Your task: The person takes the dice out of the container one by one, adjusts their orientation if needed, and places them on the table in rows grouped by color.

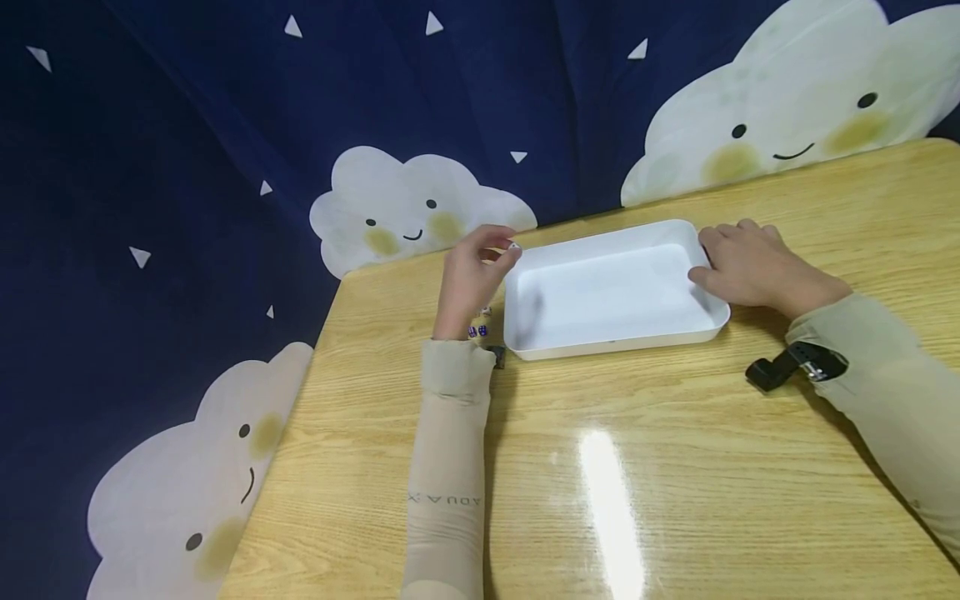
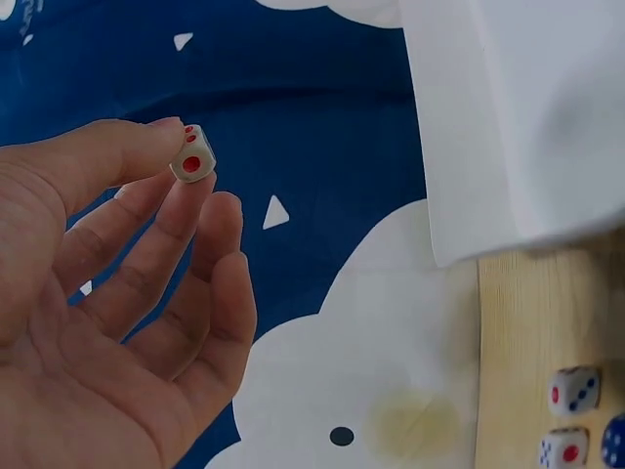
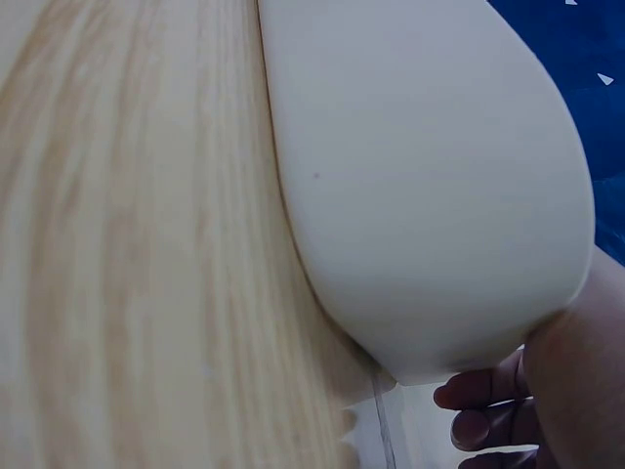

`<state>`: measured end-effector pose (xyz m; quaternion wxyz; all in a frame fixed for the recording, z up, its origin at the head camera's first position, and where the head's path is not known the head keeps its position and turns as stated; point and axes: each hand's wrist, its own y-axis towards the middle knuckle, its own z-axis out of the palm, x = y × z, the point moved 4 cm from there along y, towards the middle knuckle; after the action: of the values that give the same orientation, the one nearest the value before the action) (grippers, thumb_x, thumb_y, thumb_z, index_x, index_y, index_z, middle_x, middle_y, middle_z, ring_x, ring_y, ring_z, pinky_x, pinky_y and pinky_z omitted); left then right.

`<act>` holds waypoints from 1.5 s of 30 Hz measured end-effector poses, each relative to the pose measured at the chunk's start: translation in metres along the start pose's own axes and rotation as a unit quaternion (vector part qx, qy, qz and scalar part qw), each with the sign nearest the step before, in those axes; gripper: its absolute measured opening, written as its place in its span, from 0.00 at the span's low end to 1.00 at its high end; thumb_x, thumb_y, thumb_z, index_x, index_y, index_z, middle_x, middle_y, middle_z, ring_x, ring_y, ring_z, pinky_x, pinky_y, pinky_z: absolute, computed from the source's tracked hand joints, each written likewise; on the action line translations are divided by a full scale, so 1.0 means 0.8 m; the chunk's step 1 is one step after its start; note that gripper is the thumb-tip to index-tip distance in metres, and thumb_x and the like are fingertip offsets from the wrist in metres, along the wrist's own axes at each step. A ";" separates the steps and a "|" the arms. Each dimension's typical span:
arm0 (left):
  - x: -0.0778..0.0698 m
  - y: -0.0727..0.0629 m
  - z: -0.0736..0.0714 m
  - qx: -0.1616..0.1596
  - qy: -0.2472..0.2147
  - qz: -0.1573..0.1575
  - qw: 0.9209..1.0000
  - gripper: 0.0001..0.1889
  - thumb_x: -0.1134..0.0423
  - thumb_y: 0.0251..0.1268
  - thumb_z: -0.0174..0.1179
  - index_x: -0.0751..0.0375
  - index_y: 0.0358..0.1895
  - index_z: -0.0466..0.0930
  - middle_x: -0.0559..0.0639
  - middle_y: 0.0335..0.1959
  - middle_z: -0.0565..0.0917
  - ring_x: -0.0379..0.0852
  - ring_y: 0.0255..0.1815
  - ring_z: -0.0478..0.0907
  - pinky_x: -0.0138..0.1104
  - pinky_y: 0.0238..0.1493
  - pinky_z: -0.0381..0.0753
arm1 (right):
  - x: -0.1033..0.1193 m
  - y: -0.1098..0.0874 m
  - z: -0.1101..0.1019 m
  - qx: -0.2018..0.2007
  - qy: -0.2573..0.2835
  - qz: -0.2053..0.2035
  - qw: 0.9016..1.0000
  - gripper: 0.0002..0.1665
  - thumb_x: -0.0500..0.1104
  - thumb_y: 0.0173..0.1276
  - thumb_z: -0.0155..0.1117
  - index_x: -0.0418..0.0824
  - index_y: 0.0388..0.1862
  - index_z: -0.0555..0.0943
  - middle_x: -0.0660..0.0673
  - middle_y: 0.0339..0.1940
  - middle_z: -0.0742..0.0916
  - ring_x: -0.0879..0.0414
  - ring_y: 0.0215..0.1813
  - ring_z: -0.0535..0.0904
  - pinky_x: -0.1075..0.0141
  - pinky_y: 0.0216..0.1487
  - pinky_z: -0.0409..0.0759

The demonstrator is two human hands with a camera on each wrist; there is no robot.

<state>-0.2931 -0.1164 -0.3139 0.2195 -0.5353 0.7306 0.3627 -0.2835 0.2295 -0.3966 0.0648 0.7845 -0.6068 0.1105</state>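
Observation:
My left hand [image 1: 476, 271] is raised at the left end of a white tray [image 1: 600, 342]. Its thumb and fingertip pinch a small white die [image 2: 193, 161] with red pips on the faces in view; the other fingers are loosely bent. At the opposite end of the tray, my right hand [image 1: 750, 267] grips the rim, thumb over the edge. The right wrist view shows fingers [image 3: 488, 425] behind the tray's outer wall [image 3: 430, 195]. No dice show inside the tray.
On the wooden table [image 1: 360, 433], left of the tray, lie several dice: white dice [image 2: 574, 391] and blue dice [image 1: 482, 331], partly hidden by my left wrist. A dark blue curtain [image 1: 225, 100] with clouds hangs along the table's far and left edges.

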 end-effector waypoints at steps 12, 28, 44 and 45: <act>0.022 0.000 -0.021 -0.029 -0.017 -0.043 0.999 0.13 0.61 0.69 0.68 0.56 0.54 0.86 0.55 0.48 0.89 0.52 0.48 0.87 0.41 0.52 0.86 | -0.001 0.000 0.001 0.006 0.003 0.003 1.000 0.36 0.53 0.76 0.50 0.23 0.68 0.67 0.21 0.63 0.78 0.28 0.57 0.71 0.38 0.52 0.68; 0.055 -0.004 -0.039 -0.037 -0.038 -0.099 0.994 0.14 0.59 0.69 0.68 0.52 0.56 0.86 0.55 0.49 0.89 0.52 0.49 0.88 0.43 0.54 0.86 | 0.000 -0.001 0.001 0.009 0.008 0.001 1.000 0.36 0.53 0.77 0.49 0.22 0.68 0.67 0.21 0.63 0.77 0.28 0.57 0.70 0.38 0.53 0.68; 0.097 -0.009 -0.050 -0.014 0.003 -0.146 0.989 0.15 0.61 0.71 0.65 0.57 0.58 0.84 0.59 0.53 0.88 0.58 0.54 0.86 0.48 0.59 0.84 | -0.005 0.001 0.003 0.013 0.009 0.003 1.000 0.38 0.53 0.78 0.49 0.22 0.69 0.66 0.21 0.64 0.76 0.28 0.58 0.70 0.38 0.53 0.68; 0.100 -0.010 -0.051 -0.012 0.008 -0.148 0.989 0.15 0.61 0.71 0.65 0.57 0.58 0.84 0.59 0.53 0.88 0.58 0.54 0.86 0.48 0.59 0.84 | -0.005 0.002 0.003 0.013 0.009 0.003 1.000 0.38 0.53 0.78 0.49 0.22 0.69 0.66 0.21 0.64 0.76 0.29 0.57 0.70 0.38 0.53 0.68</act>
<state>-0.3094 -0.1985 -0.3469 0.2587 -0.6428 0.6408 0.3306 -0.2856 0.2324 -0.4001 0.0597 0.7824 -0.6071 0.1256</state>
